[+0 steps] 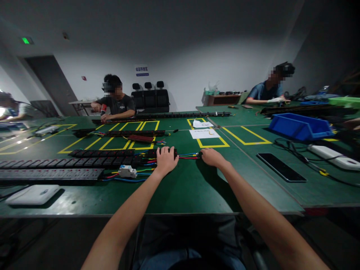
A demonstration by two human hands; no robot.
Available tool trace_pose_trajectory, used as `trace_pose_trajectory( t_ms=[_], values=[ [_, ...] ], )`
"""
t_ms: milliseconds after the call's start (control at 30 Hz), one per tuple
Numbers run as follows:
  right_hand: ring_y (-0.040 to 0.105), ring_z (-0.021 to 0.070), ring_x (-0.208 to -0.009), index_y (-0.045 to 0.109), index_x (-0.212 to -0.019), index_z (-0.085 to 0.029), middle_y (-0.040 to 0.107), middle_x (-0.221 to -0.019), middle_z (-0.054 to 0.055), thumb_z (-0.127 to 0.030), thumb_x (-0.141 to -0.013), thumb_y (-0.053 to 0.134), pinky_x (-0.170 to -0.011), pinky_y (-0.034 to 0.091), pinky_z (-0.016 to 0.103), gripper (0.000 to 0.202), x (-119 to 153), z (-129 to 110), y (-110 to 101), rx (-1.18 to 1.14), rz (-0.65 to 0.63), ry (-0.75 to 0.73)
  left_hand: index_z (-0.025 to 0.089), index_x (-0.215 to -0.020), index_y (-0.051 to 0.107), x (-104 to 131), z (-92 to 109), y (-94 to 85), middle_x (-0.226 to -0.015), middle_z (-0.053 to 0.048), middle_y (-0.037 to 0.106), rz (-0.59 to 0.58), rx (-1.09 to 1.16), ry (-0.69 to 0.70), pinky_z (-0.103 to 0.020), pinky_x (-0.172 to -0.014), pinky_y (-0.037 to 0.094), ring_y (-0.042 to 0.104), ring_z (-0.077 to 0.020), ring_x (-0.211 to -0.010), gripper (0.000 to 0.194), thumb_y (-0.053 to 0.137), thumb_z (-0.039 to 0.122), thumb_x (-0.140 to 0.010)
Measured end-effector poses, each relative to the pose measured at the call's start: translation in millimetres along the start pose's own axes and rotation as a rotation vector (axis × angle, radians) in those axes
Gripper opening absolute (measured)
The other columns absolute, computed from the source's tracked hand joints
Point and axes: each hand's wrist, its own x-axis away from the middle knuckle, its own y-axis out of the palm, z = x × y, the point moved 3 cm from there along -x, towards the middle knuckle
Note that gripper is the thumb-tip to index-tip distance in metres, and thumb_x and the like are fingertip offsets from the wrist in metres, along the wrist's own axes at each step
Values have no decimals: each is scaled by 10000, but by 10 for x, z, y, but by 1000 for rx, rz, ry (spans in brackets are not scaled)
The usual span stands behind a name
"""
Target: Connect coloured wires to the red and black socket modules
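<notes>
My left hand lies over a short black socket block, its fingers curled across the top and far side. Red, green and blue wires run out of the block's right end. At their far ends my right hand is closed, with the fingertips against a small dark piece that I cannot make out. Left of the block lie a long black socket strip and a grey-faced strip. A white circuit breaker with coloured wires sits just left of my left forearm.
A black phone, a white device with black cables and a blue bin lie to the right. Another white device is at front left. Paper sheets lie ahead. Co-workers sit across the green table.
</notes>
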Motion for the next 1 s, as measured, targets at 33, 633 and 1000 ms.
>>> trace_pose_trajectory(
  t_ms=[33,633,1000],
  values=[
    [658,291,-1165,689,-1214,-93,695,-1277,214,-174,-1040,372,-957,455,346,371,0,0,2,3,4,-5,179,-1410,615,-5,-9,5,-1371,-189,640,-4,8,4,-612,-1202,301,538,-361,-1316,506,523,472,-1009],
    [644,289,-1196,682,-1237,-92,682,-1305,216,-172,-1029,377,-997,446,362,378,-29,25,33,-17,-7,-5,173,-1392,640,-20,2,-63,-1326,-179,654,-44,47,-18,-588,-1191,310,545,-357,-1286,534,529,536,-1016],
    [642,288,-1198,680,-1234,-102,680,-1312,215,-172,-1031,384,-982,446,352,365,-2,11,8,-27,-9,2,194,-1393,647,-38,-32,-55,-1310,-162,654,-59,51,-12,-559,-1182,313,543,-349,-1264,541,559,555,-1000]
  ],
)
